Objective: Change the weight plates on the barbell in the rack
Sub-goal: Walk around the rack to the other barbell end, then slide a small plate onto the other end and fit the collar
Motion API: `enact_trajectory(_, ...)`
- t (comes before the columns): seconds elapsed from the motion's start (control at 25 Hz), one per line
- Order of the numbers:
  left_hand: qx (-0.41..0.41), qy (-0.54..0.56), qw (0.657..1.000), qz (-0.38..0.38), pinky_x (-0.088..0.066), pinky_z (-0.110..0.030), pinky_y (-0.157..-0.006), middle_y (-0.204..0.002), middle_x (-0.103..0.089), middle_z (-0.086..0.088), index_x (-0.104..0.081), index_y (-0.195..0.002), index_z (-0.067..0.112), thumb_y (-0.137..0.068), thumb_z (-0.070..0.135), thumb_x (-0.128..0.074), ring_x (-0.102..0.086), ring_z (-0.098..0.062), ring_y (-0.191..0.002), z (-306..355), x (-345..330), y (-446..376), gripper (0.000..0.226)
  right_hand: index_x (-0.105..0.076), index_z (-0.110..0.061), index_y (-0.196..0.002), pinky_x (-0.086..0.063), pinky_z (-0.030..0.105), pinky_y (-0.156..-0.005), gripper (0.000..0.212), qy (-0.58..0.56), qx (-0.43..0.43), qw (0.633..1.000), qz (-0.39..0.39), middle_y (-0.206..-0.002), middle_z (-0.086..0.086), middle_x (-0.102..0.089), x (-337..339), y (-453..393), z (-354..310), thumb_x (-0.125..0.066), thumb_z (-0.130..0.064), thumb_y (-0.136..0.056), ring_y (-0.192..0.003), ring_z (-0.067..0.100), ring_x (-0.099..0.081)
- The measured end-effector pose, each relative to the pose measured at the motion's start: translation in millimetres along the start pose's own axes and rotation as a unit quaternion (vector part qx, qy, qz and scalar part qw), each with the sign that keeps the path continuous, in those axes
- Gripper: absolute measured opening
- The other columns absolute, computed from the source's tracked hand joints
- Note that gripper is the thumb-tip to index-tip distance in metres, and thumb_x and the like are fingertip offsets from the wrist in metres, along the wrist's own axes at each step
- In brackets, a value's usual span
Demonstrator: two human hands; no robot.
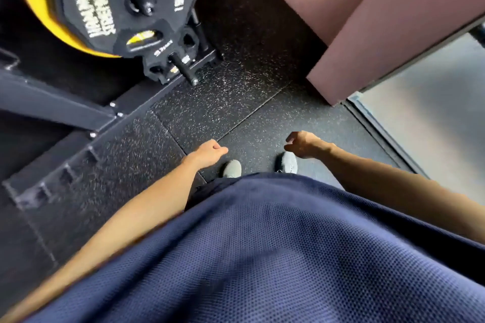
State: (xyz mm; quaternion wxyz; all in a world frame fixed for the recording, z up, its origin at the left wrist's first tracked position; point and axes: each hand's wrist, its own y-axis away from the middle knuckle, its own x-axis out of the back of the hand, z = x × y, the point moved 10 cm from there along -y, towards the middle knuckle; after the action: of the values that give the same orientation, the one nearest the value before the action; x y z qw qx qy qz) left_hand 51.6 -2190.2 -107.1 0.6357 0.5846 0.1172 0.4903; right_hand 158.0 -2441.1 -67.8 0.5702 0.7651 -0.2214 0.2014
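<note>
Both hands empty: left hand [210, 151] loosely curled, right hand [301, 144] fingers half apart (nothing gripped). Best grab the black 15 kg rubber plate [126, 5] two-handed, evenly.

black plate [123, 5] reads "HAMMER STRENGTH", "15KG"

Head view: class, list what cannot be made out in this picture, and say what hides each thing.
1. Barbell: not in the head view at all.
2. Yellow plate: cut off by the top edge, mostly covered by the black plate.
3. Small plate markings: too blurred to read.
4. Legs: hidden by the shirt; only shoe tips show.
5. Both hands hold nothing.
</note>
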Motion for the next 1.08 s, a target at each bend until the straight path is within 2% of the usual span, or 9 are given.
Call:
enact_trajectory(0.2,0.045,0.145,0.984,0.090,-0.036,-0.028,-0.083,-0.111,-0.058,-0.003,-0.058,-0.108,0.014,-0.095,0.036,-0.057,-0.051,-0.017,-0.098,8,-45,30,0.026,-0.055,-0.011,-0.131,-0.045,0.030,-0.091,0.040,0.090,0.077,0.992,-0.041,-0.129,0.012,-0.061,35,-23,-2,-0.055,-0.029,-0.096,-0.115,0.029,-0.059)
enact_trajectory(0.36,0.077,0.204,0.966,0.140,-0.033,-0.027,-0.081,-0.118,-0.054,-0.003,-0.056,-0.120,0.010,-0.096,0.036,-0.057,-0.048,-0.017,-0.099,10,-45,57,0.035,-0.055,-0.010,-0.131,-0.047,0.029,-0.090,0.040,0.126,0.139,0.981,-0.056,-0.129,0.012,-0.061,47,-28,-30,-0.053,-0.031,-0.097,-0.114,0.027,-0.060)
enact_trajectory(0.52,0.066,0.250,0.946,0.196,-0.036,-0.031,-0.084,-0.125,-0.050,-0.003,-0.047,-0.132,0.015,-0.097,0.040,-0.053,-0.050,-0.019,-0.101,19,19,77,0.044,-0.057,-0.009,-0.129,-0.047,0.029,-0.090,0.037,0.129,0.203,0.971,-0.017,-0.130,0.011,-0.061,85,-25,-86,-0.051,-0.029,-0.097,-0.113,0.025,-0.060)
enact_trajectory(0.68,0.011,0.247,0.920,0.303,-0.040,-0.032,-0.073,-0.095,-0.048,0.007,-0.044,-0.135,0.017,-0.097,0.040,-0.052,-0.051,-0.011,-0.075,50,124,116,0.046,-0.049,-0.011,-0.138,-0.041,0.031,-0.102,0.048,0.105,0.244,0.963,0.043,-0.137,0.012,-0.055,150,-14,-146,-0.054,-0.033,-0.096,-0.123,0.027,-0.054)
enact_trajectory(0.76,-0.003,0.245,0.904,0.351,-0.041,-0.032,-0.065,-0.103,-0.045,0.004,-0.045,-0.135,0.018,-0.097,0.040,-0.054,-0.048,-0.008,-0.068,62,173,141,0.045,-0.048,-0.011,-0.139,-0.039,0.030,-0.102,0.049,0.104,0.268,0.955,0.074,-0.137,0.012,-0.054,182,-5,-177,-0.055,-0.032,-0.095,-0.125,0.028,-0.052)
enact_trajectory(0.84,-0.024,0.235,0.889,0.391,-0.043,-0.034,-0.068,-0.118,-0.045,-0.001,-0.045,-0.136,0.019,-0.096,0.041,-0.055,-0.052,-0.011,-0.076,74,222,168,0.046,-0.048,-0.009,-0.138,-0.038,0.030,-0.101,0.049,0.102,0.303,0.940,0.115,-0.137,0.014,-0.054,218,12,-213,-0.056,-0.030,-0.094,-0.126,0.030,-0.051)
enact_trajectory(0.88,-0.036,0.230,0.883,0.407,-0.042,-0.034,-0.074,-0.128,-0.046,-0.003,-0.044,-0.137,0.020,-0.096,0.042,-0.055,-0.055,-0.017,-0.089,81,245,182,0.048,-0.048,-0.008,-0.138,-0.038,0.031,-0.100,0.048,0.098,0.323,0.932,0.131,-0.137,0.014,-0.054,237,23,-231,-0.056,-0.029,-0.094,-0.126,0.031,-0.050)
enact_trajectory(0.96,-0.060,0.222,0.865,0.446,-0.037,-0.030,-0.084,-0.141,-0.043,-0.006,-0.043,-0.139,0.019,-0.095,0.042,-0.056,-0.051,-0.023,-0.115,93,288,212,0.052,-0.047,-0.009,-0.138,-0.039,0.032,-0.099,0.048,0.094,0.358,0.915,0.161,-0.137,0.014,-0.054,273,45,-268,-0.056,-0.028,-0.094,-0.126,0.032,-0.051)
enact_trajectory(1.08,-0.086,0.212,0.839,0.494,-0.035,-0.030,-0.083,-0.140,-0.042,-0.009,-0.045,-0.136,0.021,-0.094,0.044,-0.057,-0.049,-0.024,-0.119,106,344,257,0.050,-0.044,-0.010,-0.140,-0.039,0.033,-0.100,0.051,0.087,0.396,0.891,0.206,-0.137,0.014,-0.054,324,82,-314,-0.057,-0.030,-0.094,-0.126,0.030,-0.050)
